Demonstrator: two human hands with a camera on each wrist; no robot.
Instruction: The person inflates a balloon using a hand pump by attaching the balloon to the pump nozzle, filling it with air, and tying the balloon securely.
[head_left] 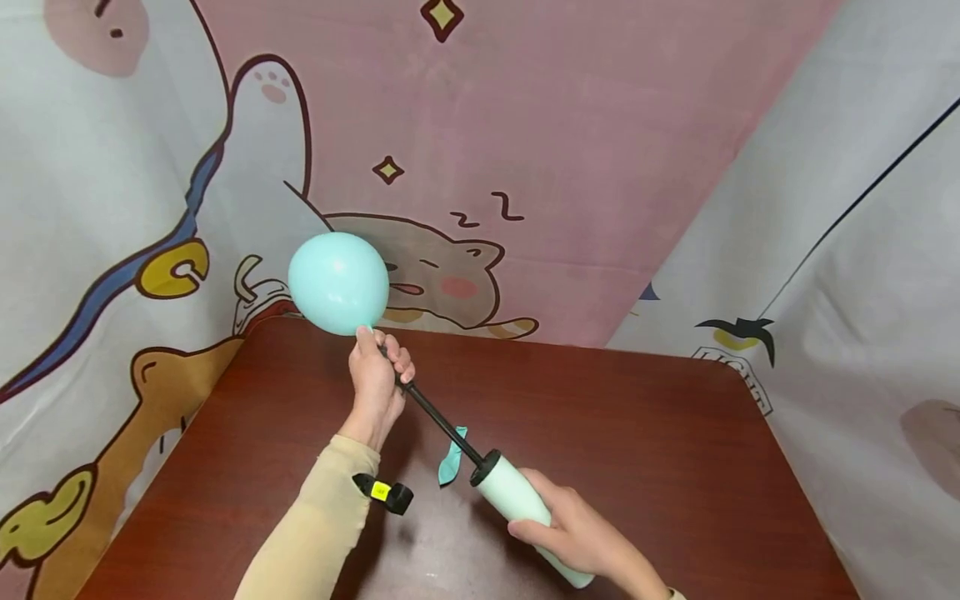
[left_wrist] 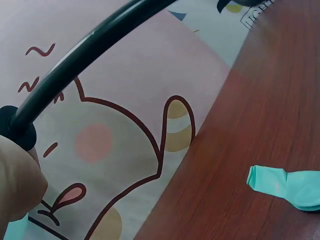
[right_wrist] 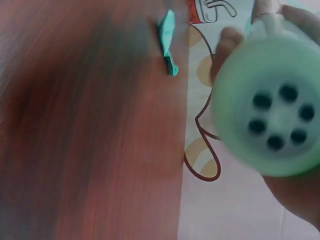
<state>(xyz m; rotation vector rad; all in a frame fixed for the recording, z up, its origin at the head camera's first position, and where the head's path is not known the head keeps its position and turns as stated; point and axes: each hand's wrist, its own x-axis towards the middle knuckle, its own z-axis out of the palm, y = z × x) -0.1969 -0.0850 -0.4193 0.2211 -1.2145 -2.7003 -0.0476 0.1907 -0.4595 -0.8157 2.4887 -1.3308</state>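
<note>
Cartoon-printed cloth [head_left: 562,125] is hanging behind and along both sides of a brown wooden table [head_left: 675,433]. Over the tabletop, a pump [head_left: 486,468] is slanting, its thin black rod [head_left: 446,423] running into a pale green barrel [head_left: 513,493]. At the pump's far end, a rounded light-blue balloon [head_left: 339,283] is sitting, inflated, in front of the cloth. The right hand [head_left: 576,523] is gripping the barrel, its fingers and thumb wrapping round the sides. The left hand [head_left: 377,375] is gripping the pump's black front end, fingers curling round it and thumb lying at the balloon's neck. Below the rod, a limp teal balloon [head_left: 452,460] is lying on the table. Six dark holes [right_wrist: 275,142] are showing in the barrel's end, in the right wrist view.
</note>
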